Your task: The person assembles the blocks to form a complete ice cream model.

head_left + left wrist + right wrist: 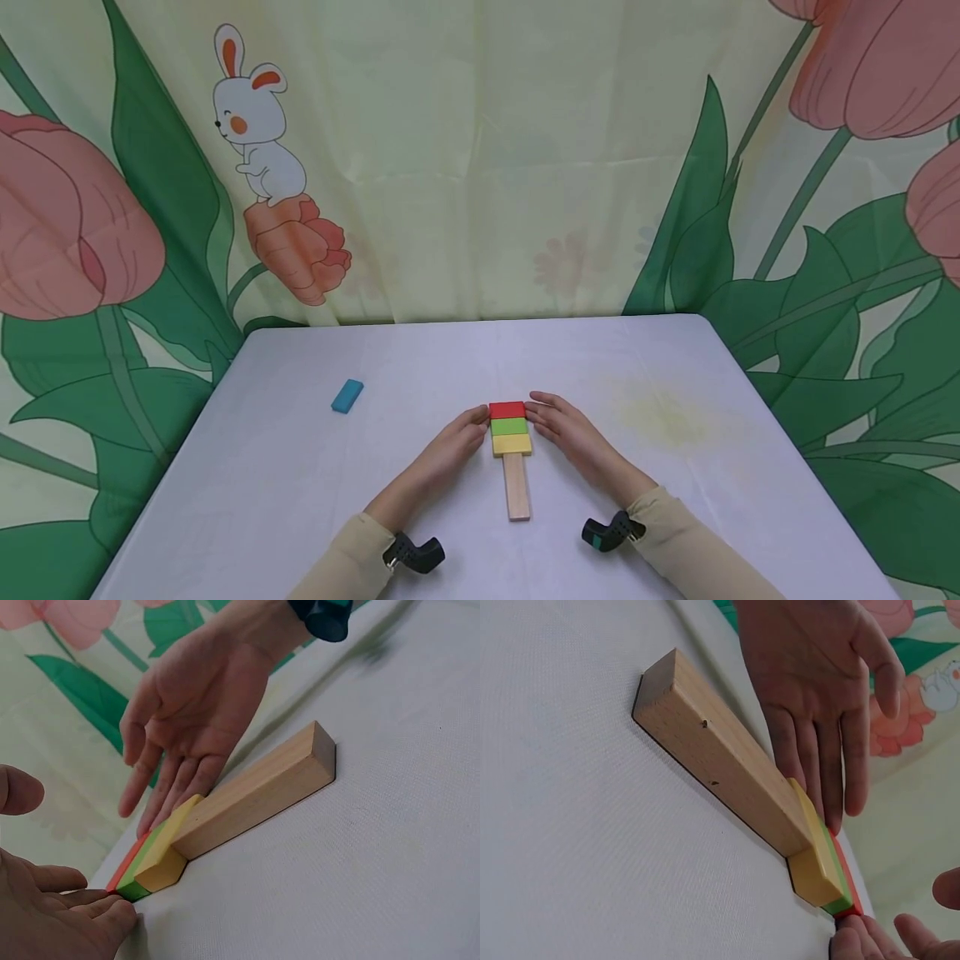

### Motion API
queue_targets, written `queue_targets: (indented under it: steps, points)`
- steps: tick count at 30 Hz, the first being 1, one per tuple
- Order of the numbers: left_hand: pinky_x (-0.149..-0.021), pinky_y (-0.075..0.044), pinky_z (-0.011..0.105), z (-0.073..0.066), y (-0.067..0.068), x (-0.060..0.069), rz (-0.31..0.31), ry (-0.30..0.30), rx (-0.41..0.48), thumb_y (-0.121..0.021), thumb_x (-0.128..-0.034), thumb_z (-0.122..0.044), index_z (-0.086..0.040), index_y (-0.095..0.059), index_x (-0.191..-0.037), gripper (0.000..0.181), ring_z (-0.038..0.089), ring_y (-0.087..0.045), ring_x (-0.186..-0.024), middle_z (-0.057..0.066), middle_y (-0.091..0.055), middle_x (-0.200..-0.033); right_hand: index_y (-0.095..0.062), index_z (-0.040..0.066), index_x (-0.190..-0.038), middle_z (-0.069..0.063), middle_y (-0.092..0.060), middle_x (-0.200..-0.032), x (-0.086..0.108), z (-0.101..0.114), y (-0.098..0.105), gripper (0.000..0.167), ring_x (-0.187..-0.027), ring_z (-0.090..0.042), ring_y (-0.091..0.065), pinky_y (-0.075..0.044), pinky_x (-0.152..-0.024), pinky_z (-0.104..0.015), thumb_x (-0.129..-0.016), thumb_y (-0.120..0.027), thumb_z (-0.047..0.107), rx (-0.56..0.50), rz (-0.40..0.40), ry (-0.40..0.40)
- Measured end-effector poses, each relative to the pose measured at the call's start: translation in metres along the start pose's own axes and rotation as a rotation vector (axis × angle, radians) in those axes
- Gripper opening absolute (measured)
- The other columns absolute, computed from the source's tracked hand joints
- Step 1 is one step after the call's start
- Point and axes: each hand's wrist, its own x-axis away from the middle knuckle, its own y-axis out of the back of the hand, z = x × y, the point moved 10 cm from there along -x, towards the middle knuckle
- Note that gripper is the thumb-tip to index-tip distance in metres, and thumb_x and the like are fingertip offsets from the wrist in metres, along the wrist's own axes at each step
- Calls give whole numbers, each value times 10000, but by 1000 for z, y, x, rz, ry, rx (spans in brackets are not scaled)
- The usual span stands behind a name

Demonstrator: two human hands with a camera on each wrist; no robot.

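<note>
On the table lie a red block (507, 410), a green block (509, 427) and a yellow block (512, 445), side by side in a stack-like row. A long plain wooden block (517, 487) meets the yellow one at its middle and points toward the person. My left hand (452, 446) has its fingertips at the left ends of the red and green blocks, fingers extended. From the other side my right hand (573, 437) reaches in, straight fingers at the right ends of the red and green blocks. Both palms face the blocks in the wrist views.
A blue block (347, 396) lies apart, toward the table's back left. The white table (637, 350) ends at a printed curtain (480, 167) with tulips and a rabbit. Each wrist wears a black camera mount (416, 553).
</note>
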Motion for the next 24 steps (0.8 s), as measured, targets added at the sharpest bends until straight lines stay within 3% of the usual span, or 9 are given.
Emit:
queue_targets:
  steps: [6, 8, 11, 13, 15, 17, 20, 24]
  points:
    - [-1211, -353, 558, 0, 3, 5, -15, -7, -68, -402, -1087, -310, -48, -371, -1586, 565, 362, -367, -1521, 146, -413, -1630, -372, 40, -1558, -221, -486, -1555, 0, -4, 4, 508, -1445, -354, -488, -372, -1211, -479, -1101, -444, 251, -40, -44, -13]
    - [-1197, -375, 556, 0, 7, 8, -36, -14, -78, -411, -1085, -313, -52, -396, -1575, 556, 359, -398, -1503, 141, -445, -1610, -402, 31, -1536, -217, -511, -1529, 1, -3, 7, 493, -1430, -354, -504, -389, -1201, -480, -1090, -475, 228, 12, -70, 15]
    - [-1197, -383, 542, 0, 17, 13, -82, -17, -70, -423, -1082, -316, -74, -446, -1554, 531, 336, -430, -1486, 116, -491, -1581, -502, 43, -1459, -183, -555, -1482, 3, 8, 7, 428, -1401, -342, -527, -425, -1179, -484, -1053, -554, 167, 264, -92, 125]
    - [-1185, -397, 552, -1, 25, 17, -112, -38, -84, -429, -1086, -309, -76, -475, -1536, 508, 341, -444, -1474, 115, -510, -1565, -594, 80, -1354, -133, -570, -1464, 7, 19, 3, 353, -1396, -327, -523, -436, -1168, -499, -1006, -628, 129, 505, -76, 232]
    - [-1183, -395, 565, -2, 33, 22, -143, -60, -116, -439, -1090, -294, -86, -500, -1519, 482, 340, -440, -1475, 107, -512, -1560, -653, 122, -1227, -99, -581, -1447, 13, 30, -8, 277, -1403, -341, -504, -429, -1165, -536, -955, -700, 123, 739, -19, 370]
    - [-1176, -397, 580, -4, 39, 28, -171, -102, -165, -462, -1090, -255, -83, -518, -1507, 455, 345, -445, -1468, 102, -505, -1560, -668, 170, -1139, -70, -579, -1444, 20, 36, -21, 243, -1436, -369, -461, -403, -1165, -590, -915, -764, 170, 909, 76, 497]
    - [-1182, -382, 593, -8, 45, 36, -192, -167, -244, -517, -1070, -178, -79, -547, -1487, 429, 336, -433, -1474, 80, -491, -1558, -663, 232, -1085, -20, -586, -1417, 29, 38, -36, 281, -1475, -388, -407, -372, -1166, -626, -874, -827, 319, 1084, 202, 624]
    - [-1167, -394, 610, -9, 47, 45, -179, -215, -377, -580, -1040, -163, -106, -566, -1476, 440, 319, -420, -1483, 38, -475, -1561, -658, 297, -1103, 65, -572, -1400, 31, 33, -44, 411, -1515, -329, -359, -333, -1199, -579, -822, -831, 542, 1208, 275, 640]
